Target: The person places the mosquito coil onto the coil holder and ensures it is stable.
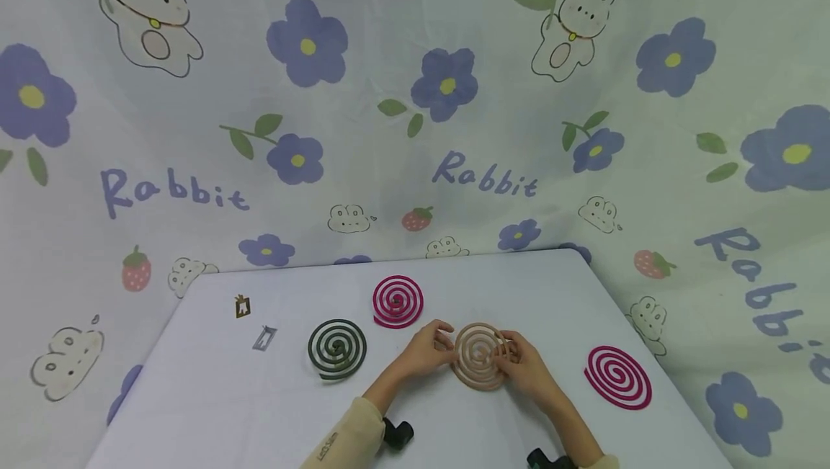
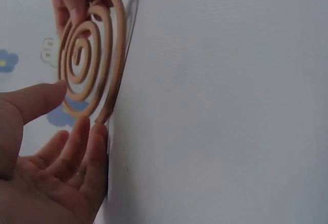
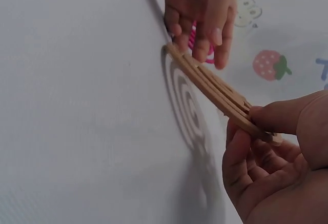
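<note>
A tan mosquito coil (image 1: 480, 352) is held tilted over the white table, its shadow falling on the cloth in the right wrist view. My right hand (image 1: 527, 367) pinches its right edge, thumb on the upper face and fingers beneath. At the coil's left edge is my left hand (image 1: 424, 351), fingers loosely spread. In the left wrist view the left thumb and fingertips (image 2: 82, 124) lie at the rim of the coil (image 2: 121, 34); whether they touch it I cannot tell. A dark green coil (image 1: 336, 349) lies left of my left hand, and a magenta coil (image 1: 398, 302) lies behind it.
Another magenta coil (image 1: 618, 377) lies near the right edge of the table (image 1: 194, 397). Toward the back left are a small gold-coloured metal piece (image 1: 243, 306) and a silver one (image 1: 264, 338). A rabbit-and-flower printed curtain (image 1: 363, 116) hangs behind the table.
</note>
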Tool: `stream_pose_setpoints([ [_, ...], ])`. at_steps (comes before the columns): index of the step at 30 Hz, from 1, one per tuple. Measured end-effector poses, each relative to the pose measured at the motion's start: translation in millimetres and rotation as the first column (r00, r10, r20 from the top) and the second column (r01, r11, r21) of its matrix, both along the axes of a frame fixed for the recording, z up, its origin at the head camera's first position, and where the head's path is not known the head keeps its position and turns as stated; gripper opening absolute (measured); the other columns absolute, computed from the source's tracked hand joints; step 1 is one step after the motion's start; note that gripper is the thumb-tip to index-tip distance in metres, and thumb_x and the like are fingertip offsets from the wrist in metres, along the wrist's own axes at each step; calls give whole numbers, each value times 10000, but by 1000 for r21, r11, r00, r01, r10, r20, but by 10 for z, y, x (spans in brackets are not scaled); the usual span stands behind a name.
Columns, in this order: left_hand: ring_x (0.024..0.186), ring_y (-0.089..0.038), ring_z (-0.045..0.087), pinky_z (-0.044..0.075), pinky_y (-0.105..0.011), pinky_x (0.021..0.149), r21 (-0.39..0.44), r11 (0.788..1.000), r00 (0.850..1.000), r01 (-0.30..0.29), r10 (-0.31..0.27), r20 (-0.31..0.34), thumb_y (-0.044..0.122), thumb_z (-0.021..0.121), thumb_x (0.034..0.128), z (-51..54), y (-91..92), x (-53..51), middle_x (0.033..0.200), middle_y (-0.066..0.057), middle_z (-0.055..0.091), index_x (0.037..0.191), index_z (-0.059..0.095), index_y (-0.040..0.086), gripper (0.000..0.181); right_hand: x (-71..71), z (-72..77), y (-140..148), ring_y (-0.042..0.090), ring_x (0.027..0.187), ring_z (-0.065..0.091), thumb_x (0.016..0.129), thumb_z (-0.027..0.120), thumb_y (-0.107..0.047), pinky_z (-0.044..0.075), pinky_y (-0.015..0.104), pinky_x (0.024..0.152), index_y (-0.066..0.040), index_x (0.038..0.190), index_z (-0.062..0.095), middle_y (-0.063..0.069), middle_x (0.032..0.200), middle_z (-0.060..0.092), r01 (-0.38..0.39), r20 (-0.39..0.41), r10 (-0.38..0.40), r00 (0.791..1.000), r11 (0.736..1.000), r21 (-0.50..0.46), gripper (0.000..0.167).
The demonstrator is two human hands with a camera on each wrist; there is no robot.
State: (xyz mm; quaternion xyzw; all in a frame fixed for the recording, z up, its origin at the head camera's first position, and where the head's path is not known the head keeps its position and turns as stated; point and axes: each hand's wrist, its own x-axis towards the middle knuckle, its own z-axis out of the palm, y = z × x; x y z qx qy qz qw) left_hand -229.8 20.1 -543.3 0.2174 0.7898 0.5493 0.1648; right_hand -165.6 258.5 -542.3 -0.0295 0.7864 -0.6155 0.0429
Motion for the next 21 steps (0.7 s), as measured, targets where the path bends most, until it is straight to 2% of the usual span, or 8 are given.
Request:
stream_pose_setpoints([
  [2,788,-151,637,530,-270,649,-17,1000,1000,-5,5,1,93,758,829,-8,-9,10,968,-83,618,1283,501,-32,537,7,14,-9,167,745,597,916,621,27,510,265,580,100,1306,449,190,987,623,-24,-9,24,1000,999,-36,432],
  [7,785,-111,588,503,-251,652,-100,995,996,-12,3,-90,147,770,826,-29,-21,42,1006,-77,613,1286,542,-8,537,23,45,-67,148,732,580,939,607,-9,510,260,575,107,1291,460,201,985,607,-55,4,56,998,995,-78,399],
  [10,832,-139,595,502,-262,697,-93,996,993,-15,5,-115,152,761,832,-15,-18,55,993,-51,627,1263,565,6,495,29,68,-109,156,757,575,944,612,-34,500,246,584,81,1300,476,189,998,605,-49,23,51,998,996,-75,398],
  [11,860,-162,605,510,-281,722,-81,997,993,-15,5,-116,149,758,835,-11,-21,59,993,-51,628,1258,568,7,485,42,117,-131,170,772,575,947,605,-30,498,245,592,80,1303,479,194,1008,604,-48,33,51,998,996,-69,393],
  [14,928,-218,620,521,-310,767,-27,1000,996,-8,6,-85,123,745,849,6,-34,65,994,-69,634,1249,566,-2,456,52,167,-172,182,794,570,953,599,-39,492,243,603,65,1322,478,185,1030,604,-57,47,60,997,996,-69,403],
  [16,934,-211,625,525,-300,760,17,1000,999,-2,3,-49,108,738,856,14,-53,73,988,-79,645,1241,569,-6,436,60,201,-202,187,801,567,960,587,-41,492,245,609,64,1335,470,185,1042,603,-68,55,72,996,995,-73,406],
  [21,752,-109,621,507,-222,609,161,987,999,-9,1,52,62,727,858,-14,-96,100,876,-94,680,1197,575,-29,381,48,186,-256,169,804,563,961,599,-72,487,237,619,52,1337,482,169,1041,607,-73,55,77,995,994,-76,413],
])
